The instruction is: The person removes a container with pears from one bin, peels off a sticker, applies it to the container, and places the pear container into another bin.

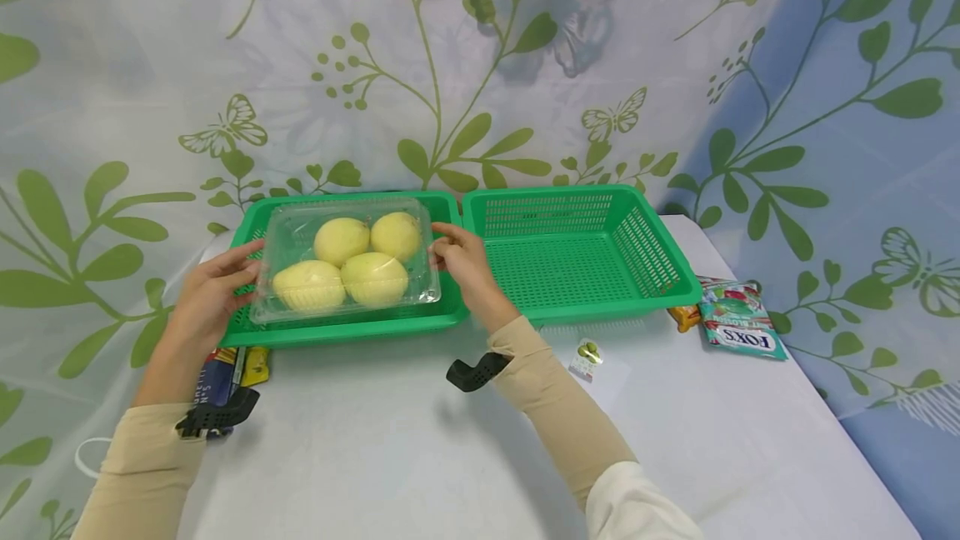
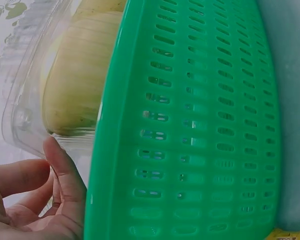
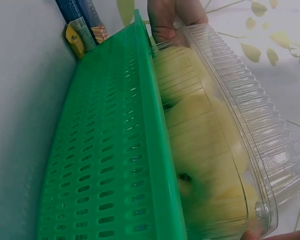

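White tabletop [image 1: 420, 448] bears two green baskets [image 1: 592, 265] before leafy curtain [image 1: 525, 65].

The box [image 1: 347, 261] is thin clear plastic, glossy, with ribbed walls that catch the light. The fruit [image 1: 373, 277] inside has a pale yellow, matt, smooth skin. Both baskets, the left one [image 1: 352, 325] and the right one [image 1: 581, 252], are green plastic with a slight sheen, their sides and floors pierced by rows of slots. The table [image 1: 420, 440] is covered in plain white matt cloth. The backdrop [image 1: 525, 65] is printed cloth, soft and matt. The candy packet [image 1: 742, 327] is shiny printed foil. The sleeves [image 1: 558, 407] are beige matt knit cloth.
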The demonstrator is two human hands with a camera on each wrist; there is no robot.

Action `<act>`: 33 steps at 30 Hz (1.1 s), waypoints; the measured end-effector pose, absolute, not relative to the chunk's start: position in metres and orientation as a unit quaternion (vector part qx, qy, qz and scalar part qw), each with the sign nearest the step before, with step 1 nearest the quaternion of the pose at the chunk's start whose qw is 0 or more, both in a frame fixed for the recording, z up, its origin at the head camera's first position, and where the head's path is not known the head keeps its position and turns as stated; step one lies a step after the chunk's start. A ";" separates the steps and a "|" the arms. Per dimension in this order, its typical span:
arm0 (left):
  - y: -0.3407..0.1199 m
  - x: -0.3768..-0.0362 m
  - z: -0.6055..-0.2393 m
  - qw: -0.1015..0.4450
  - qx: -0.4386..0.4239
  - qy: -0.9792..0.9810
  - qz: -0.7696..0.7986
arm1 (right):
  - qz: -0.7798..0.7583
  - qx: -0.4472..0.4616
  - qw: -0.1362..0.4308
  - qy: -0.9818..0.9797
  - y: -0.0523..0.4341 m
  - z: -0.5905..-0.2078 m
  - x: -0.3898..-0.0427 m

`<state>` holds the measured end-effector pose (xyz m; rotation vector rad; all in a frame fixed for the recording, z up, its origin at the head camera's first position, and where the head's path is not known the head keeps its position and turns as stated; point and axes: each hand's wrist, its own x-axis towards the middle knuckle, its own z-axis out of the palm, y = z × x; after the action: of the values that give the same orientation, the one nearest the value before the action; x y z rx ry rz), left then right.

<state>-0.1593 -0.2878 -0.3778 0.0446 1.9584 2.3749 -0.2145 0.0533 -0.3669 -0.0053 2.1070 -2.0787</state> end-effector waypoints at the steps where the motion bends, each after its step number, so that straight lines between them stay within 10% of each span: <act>1: -0.288 -0.159 -0.377 0.032 0.016 0.634 0.773 | -0.700 -0.001 0.091 0.708 0.053 -0.366 -0.214; 33: -0.283 -0.156 -0.374 0.054 0.069 0.554 0.828 | -0.743 -0.003 0.101 0.661 0.062 -0.363 -0.209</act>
<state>-0.1563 -0.2834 -0.3739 0.2084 1.6847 2.5144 -0.2089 0.0622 -0.3629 -0.0102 1.9528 -2.1960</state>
